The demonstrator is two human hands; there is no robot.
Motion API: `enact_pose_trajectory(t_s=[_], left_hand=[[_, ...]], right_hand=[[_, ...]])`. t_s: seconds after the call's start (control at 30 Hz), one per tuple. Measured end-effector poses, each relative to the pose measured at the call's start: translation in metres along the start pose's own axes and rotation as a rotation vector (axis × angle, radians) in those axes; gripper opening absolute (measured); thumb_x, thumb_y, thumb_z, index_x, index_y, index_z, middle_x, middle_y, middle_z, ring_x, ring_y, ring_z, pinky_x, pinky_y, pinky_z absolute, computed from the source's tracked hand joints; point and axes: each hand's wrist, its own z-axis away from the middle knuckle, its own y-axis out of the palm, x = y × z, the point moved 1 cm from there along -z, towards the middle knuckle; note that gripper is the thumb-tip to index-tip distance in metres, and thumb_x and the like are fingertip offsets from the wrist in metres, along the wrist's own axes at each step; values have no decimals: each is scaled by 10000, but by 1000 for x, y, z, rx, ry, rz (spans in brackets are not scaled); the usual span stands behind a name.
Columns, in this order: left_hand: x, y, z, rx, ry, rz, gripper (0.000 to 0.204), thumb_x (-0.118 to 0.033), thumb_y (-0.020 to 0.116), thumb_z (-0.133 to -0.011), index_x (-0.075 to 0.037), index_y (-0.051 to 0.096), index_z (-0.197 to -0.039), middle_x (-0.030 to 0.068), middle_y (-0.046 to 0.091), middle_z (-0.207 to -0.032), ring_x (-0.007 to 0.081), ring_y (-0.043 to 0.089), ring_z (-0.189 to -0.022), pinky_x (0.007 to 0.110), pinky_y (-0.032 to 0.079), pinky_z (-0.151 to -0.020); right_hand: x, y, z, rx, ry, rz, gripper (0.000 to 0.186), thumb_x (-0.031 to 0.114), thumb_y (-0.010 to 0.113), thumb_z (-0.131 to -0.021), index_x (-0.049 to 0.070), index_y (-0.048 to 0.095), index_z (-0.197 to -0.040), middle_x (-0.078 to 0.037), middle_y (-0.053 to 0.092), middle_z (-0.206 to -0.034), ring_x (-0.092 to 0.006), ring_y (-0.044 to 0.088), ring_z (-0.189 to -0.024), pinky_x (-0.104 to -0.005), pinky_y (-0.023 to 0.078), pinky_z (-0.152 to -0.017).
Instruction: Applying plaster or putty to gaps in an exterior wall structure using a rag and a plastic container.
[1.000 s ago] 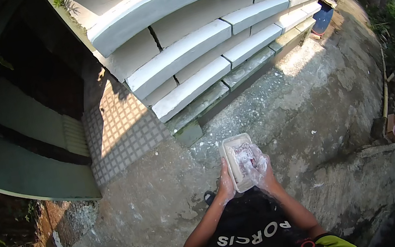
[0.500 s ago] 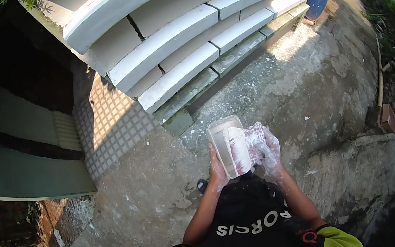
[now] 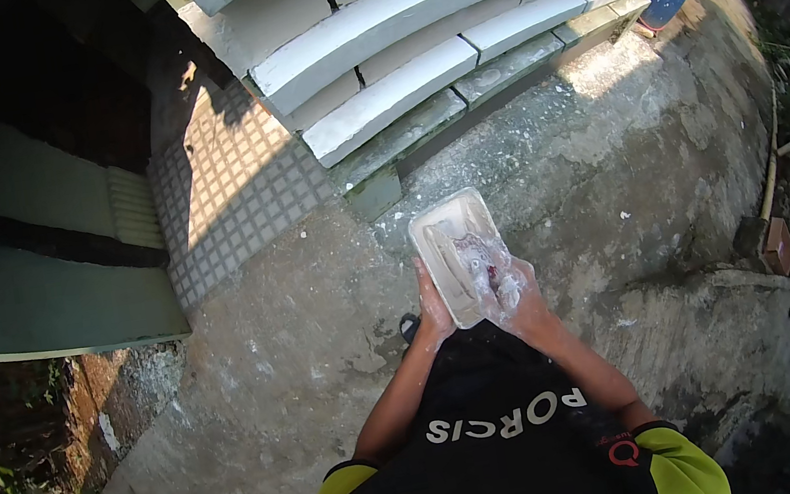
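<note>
A pale rectangular tub [image 3: 431, 242] is held up in front of my body, with white paint-like liquid inside it. My left hand [image 3: 435, 305] grips the tub's left side, its fingers along the outer wall. My right hand [image 3: 518, 302], coated in white, reaches over the near right rim. It is closed on a wet rag [image 3: 477, 254] with reddish patches showing through the white. The rag lies down in the tub, and part of it is hidden by my fingers.
White-topped steps [image 3: 397, 120] rise ahead, their lowest tier greenish grey. A blue barrel [image 3: 667, 4] stands at their far right end. Checkered tiles [image 3: 233, 169] and a green wall [image 3: 58, 294] lie to the left. White spots dot the concrete ground [image 3: 558, 184].
My right hand has brought the rag down and left into the tub; before, it was lifted at the right rim. The view has shifted, so the steps appear farther right and higher.
</note>
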Motion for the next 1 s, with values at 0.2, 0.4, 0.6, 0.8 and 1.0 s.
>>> enact_pose_trajectory(t_s=[0.2, 0.4, 0.6, 0.8, 1.0], left_hand=[[-20, -31, 11, 26, -42, -34, 740, -627, 208, -921, -58, 334, -1378, 138, 484, -1289, 273, 509, -1158, 433, 417, -994], [-36, -51, 11, -79, -106, 12, 763, -640, 211, -915, -46, 347, -1375, 132, 506, -1276, 245, 540, -1130, 392, 439, -972], [-46, -58, 17, -14, -98, 4, 678, -584, 258, -938, -80, 342, -1385, 116, 470, -1322, 267, 490, -1188, 431, 403, -1010], [-37, -100, 0, -146, -60, 26, 688, -597, 215, -939, -104, 309, -1409, 98, 441, -1362, 273, 464, -1221, 418, 390, -1014], [-23, -102, -18, -216, 37, 93, 690, -617, 238, -924, -127, 328, -1402, 95, 457, -1347, 286, 480, -1201, 449, 397, -1001]], right_hand=[[20, 31, -6, 158, 224, -119, 326, 36, 554, -855, -36, 525, -1171, -126, 620, -964, -125, 590, -790, -273, 483, -705], [-9, 53, -11, -21, 283, -488, 327, 27, 566, -848, -19, 517, -1168, -43, 597, -1037, -102, 553, -934, -251, 457, -820], [-9, 60, -9, -86, 349, -698, 345, 16, 552, -842, -20, 503, -1182, -51, 592, -1075, -110, 554, -989, -272, 449, -872], [-30, 48, -7, -176, 466, -952, 370, 52, 591, -845, -3, 487, -1195, -84, 598, -1118, -160, 582, -1030, -311, 475, -896], [-87, 16, -8, -166, 559, -1047, 372, -18, 583, -830, 12, 489, -1189, -81, 594, -1121, -173, 592, -1026, -331, 493, -902]])
